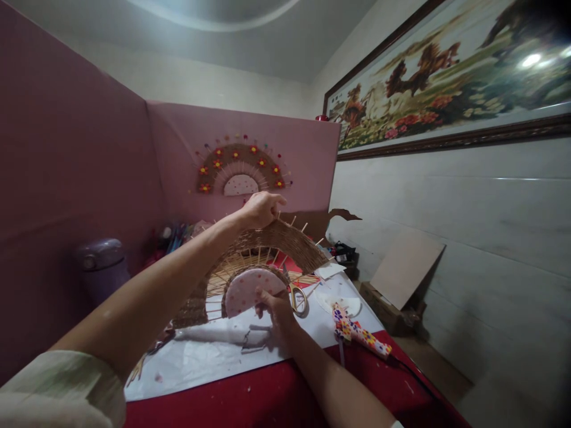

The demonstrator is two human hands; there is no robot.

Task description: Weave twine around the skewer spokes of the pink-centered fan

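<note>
A half-round fan craft (263,241) of brown twine strips and thin wooden sticks is held up over the table. At its middle sits a pale pink half-disc with red dots (243,290), rimmed in brown. My right hand (277,306) grips this half-disc at its lower right, thumb on the front face. Along the top of the outer twine band, my left hand (262,209) is closed on the edge beside the protruding stick tips; its fingertips are partly hidden. Scissors (298,300) with gold handles lie just right of my right hand.
A flower-patterned glue gun (361,333) with a cord lies on the red cloth (232,398). White paper (191,362) covers part of it. A similar fan with red flowers (236,157) hangs on the pink panel behind. A purple bottle (104,267) stands left.
</note>
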